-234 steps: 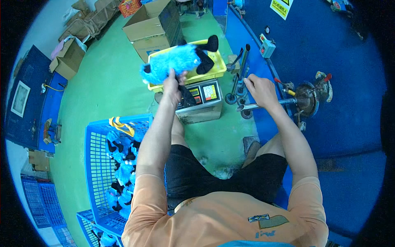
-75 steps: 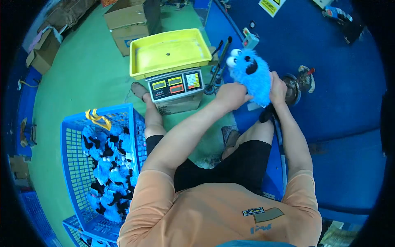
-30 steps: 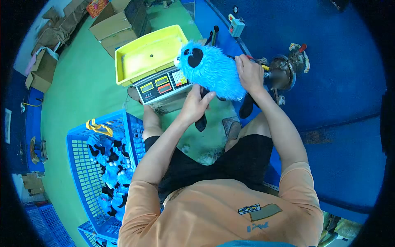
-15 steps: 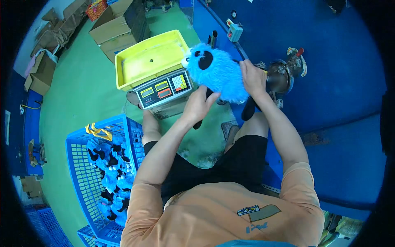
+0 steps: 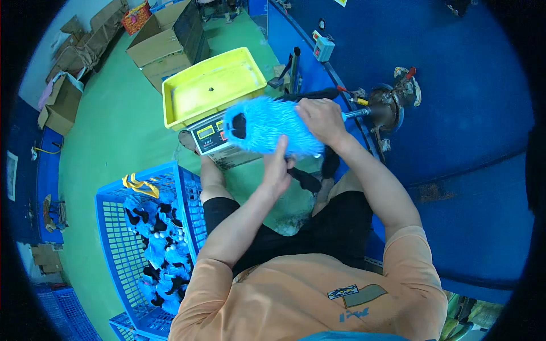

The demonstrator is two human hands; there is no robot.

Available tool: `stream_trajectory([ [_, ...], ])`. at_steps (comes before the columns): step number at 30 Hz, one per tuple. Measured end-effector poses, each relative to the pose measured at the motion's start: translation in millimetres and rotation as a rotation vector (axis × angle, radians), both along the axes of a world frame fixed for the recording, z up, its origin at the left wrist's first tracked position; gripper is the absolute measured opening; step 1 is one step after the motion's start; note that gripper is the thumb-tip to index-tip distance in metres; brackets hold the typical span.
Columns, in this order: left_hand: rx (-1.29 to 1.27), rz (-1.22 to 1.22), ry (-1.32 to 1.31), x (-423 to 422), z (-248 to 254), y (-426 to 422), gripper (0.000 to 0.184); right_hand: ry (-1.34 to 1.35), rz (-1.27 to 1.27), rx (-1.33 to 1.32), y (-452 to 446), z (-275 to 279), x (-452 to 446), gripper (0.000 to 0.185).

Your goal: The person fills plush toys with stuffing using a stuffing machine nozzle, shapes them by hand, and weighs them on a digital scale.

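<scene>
A furry blue plush toy [image 5: 270, 125] with a black mouth patch and black limbs lies sideways between my hands, in front of the scale. My left hand [image 5: 277, 170] grips its near side, thumb on the fur. My right hand [image 5: 322, 120] is closed on the toy's right end, by the metal nozzle [image 5: 357, 113] of the blue machine. The toy partly covers the scale [image 5: 209, 134], on which a yellow tray [image 5: 213, 85] rests. At the lower left a blue basket [image 5: 118, 241] holds several blue and black plush toys [image 5: 159, 250].
Cardboard boxes [image 5: 165, 51] stand on the green floor [image 5: 108, 131] beyond the tray. The large blue machine [image 5: 466, 131] fills the right side, with a small switch box [image 5: 323, 49] on its edge. Dark upright tubes [image 5: 294, 71] stand beside the scale. Yellow straps hang on the basket rim.
The toy has moved left and nearer, away from the nozzle, which now shows more. Both hands moved with it. Earlier, the toy came from over the tray to the machine side.
</scene>
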State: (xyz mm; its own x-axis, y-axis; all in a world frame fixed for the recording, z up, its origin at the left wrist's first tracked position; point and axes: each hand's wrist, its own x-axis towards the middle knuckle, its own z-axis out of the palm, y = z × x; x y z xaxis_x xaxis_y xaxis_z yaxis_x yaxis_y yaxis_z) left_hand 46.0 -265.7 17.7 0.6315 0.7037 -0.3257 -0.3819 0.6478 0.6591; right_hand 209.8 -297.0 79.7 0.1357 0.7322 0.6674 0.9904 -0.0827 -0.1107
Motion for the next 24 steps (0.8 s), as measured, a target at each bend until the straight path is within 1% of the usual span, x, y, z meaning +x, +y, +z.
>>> stream_trajectory([
  [6,0.012,0.003,0.032,20.7,-6.5,-10.9,0.031,-0.007,-0.064,-0.029,-11.1,6.2,15.1,0.022],
  [10,0.003,0.032,0.120,10.1,-14.3,-15.9,0.022,0.031,0.017,-0.025,-4.2,6.7,5.8,0.020],
  [16,0.035,0.039,0.062,-3.3,-25.3,-16.5,0.021,0.010,0.085,-0.002,3.0,-0.4,1.8,0.019],
  [20,0.117,-0.024,0.207,-15.3,-38.9,-11.6,0.020,0.031,0.029,-0.118,2.3,3.6,-6.0,0.017],
  [21,0.119,-0.014,0.205,-20.8,-36.0,-8.3,0.020,0.027,0.038,-0.115,2.1,4.6,-8.2,0.017],
  [24,0.446,0.140,0.204,-44.9,-22.7,13.4,0.027,0.213,0.154,-0.053,5.4,7.1,-14.0,0.018],
])
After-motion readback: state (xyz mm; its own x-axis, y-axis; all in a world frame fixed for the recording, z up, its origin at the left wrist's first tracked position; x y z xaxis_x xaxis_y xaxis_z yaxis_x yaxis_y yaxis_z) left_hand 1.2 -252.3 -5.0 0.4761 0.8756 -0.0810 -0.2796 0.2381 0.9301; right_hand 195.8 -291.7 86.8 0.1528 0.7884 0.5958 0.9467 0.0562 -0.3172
